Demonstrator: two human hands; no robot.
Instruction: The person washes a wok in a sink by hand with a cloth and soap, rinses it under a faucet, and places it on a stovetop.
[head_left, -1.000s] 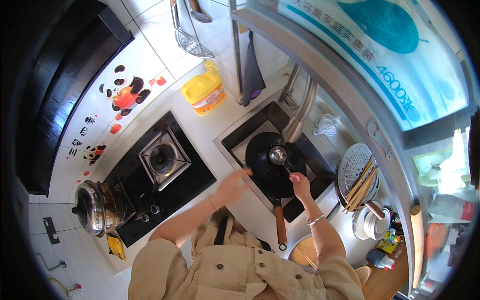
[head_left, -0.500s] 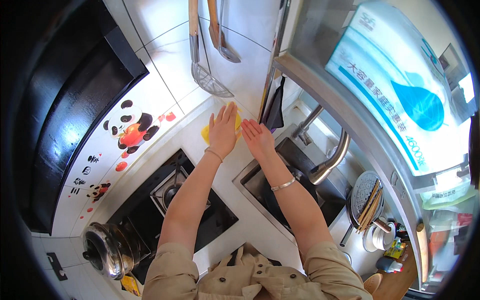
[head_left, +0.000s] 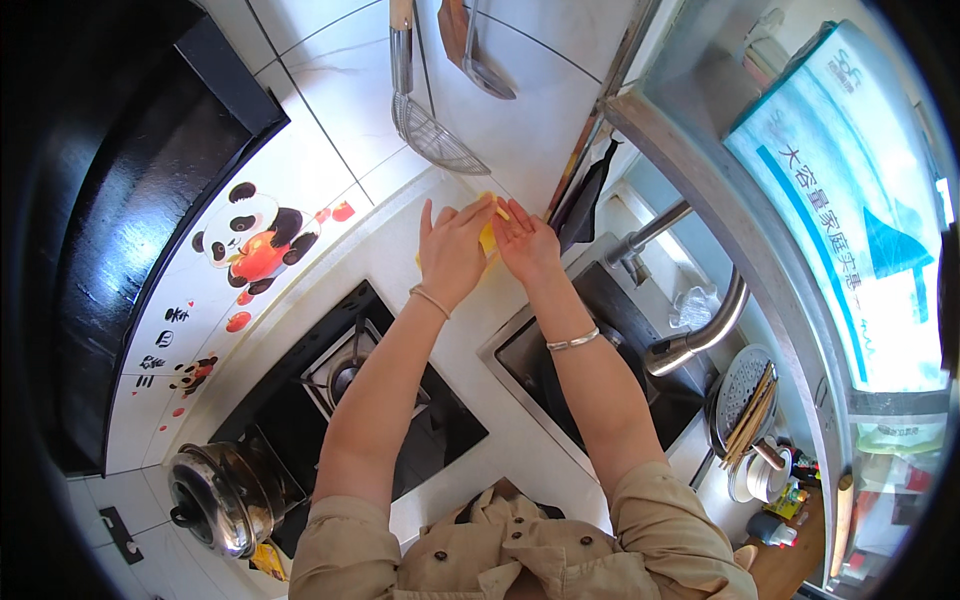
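Observation:
My left hand (head_left: 453,252) is back up, little finger raised apart and the other fingertips bent together against my right fingertips. A small pale yellow bit (head_left: 502,210) shows at those fingertips; I cannot make out what it is. Palm up beside it, my right hand (head_left: 528,250) has its fingers slightly curled and apart. Behind and between both hands, something yellow and soft-looking (head_left: 488,240) is mostly hidden at the counter's far corner. Each wrist wears a bracelet.
Left of my arms is a black gas stove (head_left: 342,383) with a lidded steel pot (head_left: 225,495). At right are a steel sink (head_left: 520,350), a curved faucet (head_left: 690,340) and a colander with chopsticks (head_left: 748,405). A wire skimmer (head_left: 440,140) hangs on the wall ahead.
My hands have come together, the left fingers bending from flat to meet the right fingertips, which have curled a little. The view has shifted slightly.

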